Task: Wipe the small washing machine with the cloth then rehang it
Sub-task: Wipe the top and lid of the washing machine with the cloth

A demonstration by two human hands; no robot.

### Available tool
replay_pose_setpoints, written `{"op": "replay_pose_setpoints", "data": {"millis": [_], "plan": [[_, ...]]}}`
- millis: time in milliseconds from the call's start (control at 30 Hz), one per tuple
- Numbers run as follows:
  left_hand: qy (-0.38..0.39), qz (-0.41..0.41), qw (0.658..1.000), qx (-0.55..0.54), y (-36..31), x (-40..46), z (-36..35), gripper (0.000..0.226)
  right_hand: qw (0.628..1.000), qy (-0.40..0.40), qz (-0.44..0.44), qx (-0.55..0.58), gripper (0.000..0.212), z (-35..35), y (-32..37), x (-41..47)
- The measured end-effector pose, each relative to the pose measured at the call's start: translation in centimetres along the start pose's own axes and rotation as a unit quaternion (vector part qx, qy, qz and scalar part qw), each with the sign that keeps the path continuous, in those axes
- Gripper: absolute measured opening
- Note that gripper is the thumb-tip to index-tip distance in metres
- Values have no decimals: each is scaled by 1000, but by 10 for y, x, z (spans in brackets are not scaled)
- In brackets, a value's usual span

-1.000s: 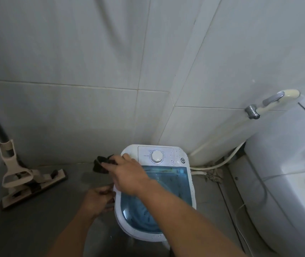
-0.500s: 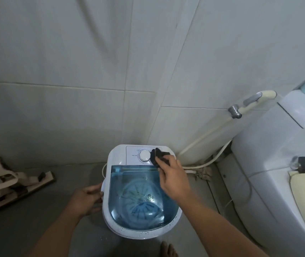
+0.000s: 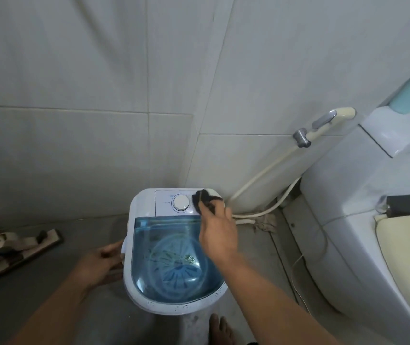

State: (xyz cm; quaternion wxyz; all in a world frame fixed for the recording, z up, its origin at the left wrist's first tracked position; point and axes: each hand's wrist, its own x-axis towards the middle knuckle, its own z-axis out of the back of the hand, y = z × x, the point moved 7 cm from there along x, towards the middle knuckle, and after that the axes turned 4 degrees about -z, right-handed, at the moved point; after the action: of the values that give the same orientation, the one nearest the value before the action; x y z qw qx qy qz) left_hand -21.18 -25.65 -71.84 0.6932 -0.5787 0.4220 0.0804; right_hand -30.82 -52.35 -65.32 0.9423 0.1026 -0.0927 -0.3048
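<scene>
the small white plastic washing machine with a translucent blue lid is standing on the grey floor in the tiled corner, at 6 o'clock in the view. the right hand is reaching over the lid's 1 o'clock edge, its fingers pinching a crumpled dark cloth that is sticking out beyond the fingertips at 11 o'clock of the hand. the cloth is pressing on the white control panel, just beside the round white dial at the dial's 3 o'clock. the left hand is curling loosely, fingers touching the machine's side at its 9 o'clock. a beige floor wiper is lying at 9 o'clock of the machine, a white toilet at 3 o'clock, and a cream spray hose is hanging on the wall at 1 o'clock.
</scene>
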Motion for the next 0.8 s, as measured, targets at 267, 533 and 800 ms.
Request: {"op": "replay_pose_setpoints", "data": {"millis": [267, 533, 800], "plan": [[3, -16, 1000, 12, -4, -4, -3, 42, 992, -12, -60, 113, 43, 25, -40, 26], [-2, -10, 1000, 19, -7, -7, -1, 43, 989, 76, 130, -3, 51, 3, 8, -15], [-3, -21, 999, 25, -8, -10, -1, 41, 997, 42, -35, 58, 46, 13, -33, 39]]}}
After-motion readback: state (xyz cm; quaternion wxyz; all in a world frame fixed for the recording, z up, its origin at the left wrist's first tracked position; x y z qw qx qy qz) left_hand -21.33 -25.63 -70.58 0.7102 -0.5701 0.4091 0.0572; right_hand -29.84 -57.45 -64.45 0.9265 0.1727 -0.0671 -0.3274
